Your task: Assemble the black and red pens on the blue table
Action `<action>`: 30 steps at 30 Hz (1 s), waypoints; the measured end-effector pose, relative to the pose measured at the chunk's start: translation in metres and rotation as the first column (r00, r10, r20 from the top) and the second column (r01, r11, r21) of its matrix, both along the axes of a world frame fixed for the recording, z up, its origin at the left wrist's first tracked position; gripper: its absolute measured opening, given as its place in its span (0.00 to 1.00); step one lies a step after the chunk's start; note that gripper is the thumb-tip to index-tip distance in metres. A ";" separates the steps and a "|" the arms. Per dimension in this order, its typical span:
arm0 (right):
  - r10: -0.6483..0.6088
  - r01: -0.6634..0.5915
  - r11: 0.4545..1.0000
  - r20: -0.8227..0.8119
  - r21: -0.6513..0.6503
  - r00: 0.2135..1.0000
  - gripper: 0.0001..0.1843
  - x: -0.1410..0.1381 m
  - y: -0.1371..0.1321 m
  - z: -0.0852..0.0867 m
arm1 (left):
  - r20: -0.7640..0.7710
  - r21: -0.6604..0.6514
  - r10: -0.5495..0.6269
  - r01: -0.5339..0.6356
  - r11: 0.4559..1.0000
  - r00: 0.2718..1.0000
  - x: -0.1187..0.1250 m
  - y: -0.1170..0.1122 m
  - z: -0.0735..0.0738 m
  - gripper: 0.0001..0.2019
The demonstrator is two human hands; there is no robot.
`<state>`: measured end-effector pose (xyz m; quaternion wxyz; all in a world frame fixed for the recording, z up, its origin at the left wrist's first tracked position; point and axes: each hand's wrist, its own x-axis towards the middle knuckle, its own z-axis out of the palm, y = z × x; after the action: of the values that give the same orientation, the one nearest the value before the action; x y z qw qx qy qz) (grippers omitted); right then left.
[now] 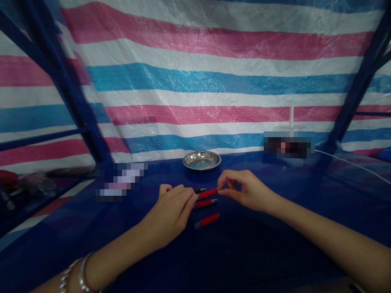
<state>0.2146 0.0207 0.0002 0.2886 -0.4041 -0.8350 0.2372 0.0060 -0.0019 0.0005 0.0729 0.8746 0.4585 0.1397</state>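
The top pen [208, 193] is pinched at its 3 o'clock end by the right hand [244, 191]. Its 9 o'clock end is touched by the left hand [174, 209], fingers curled; a grip cannot be told. The middle pen [206, 203] and bottom pen [207, 220] lie untouched at 6 o'clock, so the work is judged barely begun. A dish [201, 160] stands at 12 o'clock.

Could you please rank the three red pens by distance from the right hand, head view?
1. Rear red pen, pinched by the right hand.
2. Middle red pen, just nearer the person.
3. Front red pen, nearest the person.
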 end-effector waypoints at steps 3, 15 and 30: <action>0.014 -0.014 1.000 -0.021 -0.003 1.000 0.04 0.000 0.000 0.000 | 0.074 -0.060 -0.008 0.012 0.998 0.997 0.000 0.000 0.001 0.18; 0.050 -0.034 0.971 -0.061 0.236 0.997 0.03 0.001 -0.003 0.004 | 0.538 -0.543 0.214 0.141 0.828 0.816 0.006 0.005 0.002 0.23; 0.045 -0.031 0.985 -0.083 0.168 0.996 0.02 -0.009 0.001 0.006 | 0.512 -0.435 0.179 0.074 0.897 0.840 -0.005 0.010 -0.002 0.22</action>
<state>0.2061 0.0212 0.0059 0.3526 -0.3520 -0.8461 0.1894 0.0010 0.0081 -0.0012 0.3899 0.7468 0.4631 0.2754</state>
